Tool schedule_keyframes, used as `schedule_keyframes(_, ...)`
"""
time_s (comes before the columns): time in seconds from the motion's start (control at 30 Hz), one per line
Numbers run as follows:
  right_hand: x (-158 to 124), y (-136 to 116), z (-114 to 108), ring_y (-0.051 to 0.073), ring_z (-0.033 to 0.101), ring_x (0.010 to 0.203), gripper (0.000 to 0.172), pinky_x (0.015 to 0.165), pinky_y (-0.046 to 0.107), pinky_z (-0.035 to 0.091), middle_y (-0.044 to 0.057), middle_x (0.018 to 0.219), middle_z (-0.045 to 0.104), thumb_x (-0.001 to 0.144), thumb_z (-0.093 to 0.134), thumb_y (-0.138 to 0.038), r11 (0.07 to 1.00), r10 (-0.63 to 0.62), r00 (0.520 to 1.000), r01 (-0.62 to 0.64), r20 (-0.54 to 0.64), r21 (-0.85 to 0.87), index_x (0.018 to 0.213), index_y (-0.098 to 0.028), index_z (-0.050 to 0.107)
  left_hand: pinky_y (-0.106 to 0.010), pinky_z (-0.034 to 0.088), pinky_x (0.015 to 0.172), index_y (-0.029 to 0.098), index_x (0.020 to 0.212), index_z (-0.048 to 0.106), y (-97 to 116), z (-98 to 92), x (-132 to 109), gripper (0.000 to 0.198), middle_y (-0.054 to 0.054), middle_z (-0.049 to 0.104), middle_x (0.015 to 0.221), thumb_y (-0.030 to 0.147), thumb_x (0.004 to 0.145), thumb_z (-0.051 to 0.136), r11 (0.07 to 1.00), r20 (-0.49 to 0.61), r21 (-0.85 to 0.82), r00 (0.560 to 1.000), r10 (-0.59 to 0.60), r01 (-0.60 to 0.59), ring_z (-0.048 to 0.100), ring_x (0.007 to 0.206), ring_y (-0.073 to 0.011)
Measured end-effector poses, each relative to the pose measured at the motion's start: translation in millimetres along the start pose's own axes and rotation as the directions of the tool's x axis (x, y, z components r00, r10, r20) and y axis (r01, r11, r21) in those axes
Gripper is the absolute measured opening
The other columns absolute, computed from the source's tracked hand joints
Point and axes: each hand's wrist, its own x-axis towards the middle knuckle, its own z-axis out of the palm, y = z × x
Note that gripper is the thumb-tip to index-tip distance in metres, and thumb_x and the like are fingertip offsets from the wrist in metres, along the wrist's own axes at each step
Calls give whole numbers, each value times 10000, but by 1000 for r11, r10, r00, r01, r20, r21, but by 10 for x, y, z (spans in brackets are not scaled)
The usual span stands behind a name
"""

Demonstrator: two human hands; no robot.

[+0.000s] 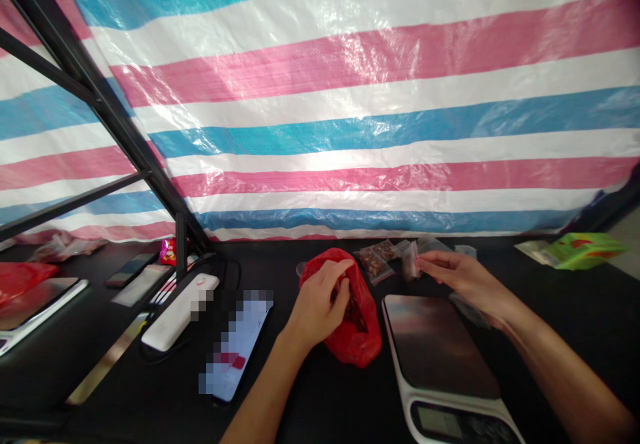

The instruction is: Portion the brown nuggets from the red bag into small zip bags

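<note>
My left hand reaches into the mouth of a red plastic bag on the black table, fingers curled inside it among dark contents. My right hand hovers behind a digital kitchen scale, fingers pinched on a small clear packet. Several small clear packets of brownish bits lie just behind the red bag.
A phone and a white power bank lie left of the bag. A black metal frame rises at the left. A green packet sits far right. A second scale and red bag are at far left. A striped tarp hangs behind.
</note>
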Motion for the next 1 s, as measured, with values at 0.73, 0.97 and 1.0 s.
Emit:
schedule_keyframes(0.73,-346,-531,702,152,615,703,215,646,263,465,-18,780,734,980,659,-338,990,-135,937,143,322,-1,823,-232,762,-218,400,585,152,834,691,192,252,-4,299,-6,657,698,390,1001,618,781,234,-492,922,-307,385,555,617,-110)
schedule_keyframes(0.97,-370,-488,724,136,531,657,252,603,259,404,-31,730,657,983,633,-364,996,-65,939,80,337,-32,785,-217,689,-234,422,632,151,888,693,115,279,-21,295,-22,678,750,420,990,630,733,288,-540,909,-301,414,580,661,-123)
schedule_keyframes(1.0,-371,-485,731,136,520,656,256,605,262,397,-32,728,644,983,622,-360,997,-48,940,68,339,-47,780,-215,678,-236,422,633,150,881,694,110,283,-23,289,-28,685,758,410,988,628,735,291,-534,907,-304,418,584,665,-126)
